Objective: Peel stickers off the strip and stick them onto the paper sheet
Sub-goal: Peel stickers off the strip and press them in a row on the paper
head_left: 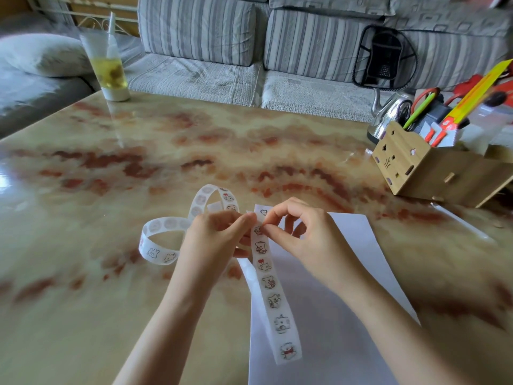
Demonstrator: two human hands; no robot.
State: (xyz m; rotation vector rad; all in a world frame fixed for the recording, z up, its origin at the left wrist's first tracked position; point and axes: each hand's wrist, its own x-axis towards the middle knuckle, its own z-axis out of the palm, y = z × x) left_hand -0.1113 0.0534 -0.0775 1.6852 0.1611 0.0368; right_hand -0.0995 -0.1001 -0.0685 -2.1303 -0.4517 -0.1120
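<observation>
Head view, left grip (211, 237) clamping strip (268, 283), right grip (294, 232) pinching sticker (258, 230), paper sheet (349, 273) beneath

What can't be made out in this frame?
Head view: whether a sticker has lifted from the strip; the right hand covers it.
The sheet: near edge cut off by frame bottom.
The strip: middle hidden behind the left hand.
The box: contents blurred, cut by right edge.

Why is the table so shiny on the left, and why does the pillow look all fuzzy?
In the head view, light glares off the polished table at its left edge; the wide lens softens and bends the corners, so the pillow blurs, while the sticker strip mid-frame is sharp.
</observation>
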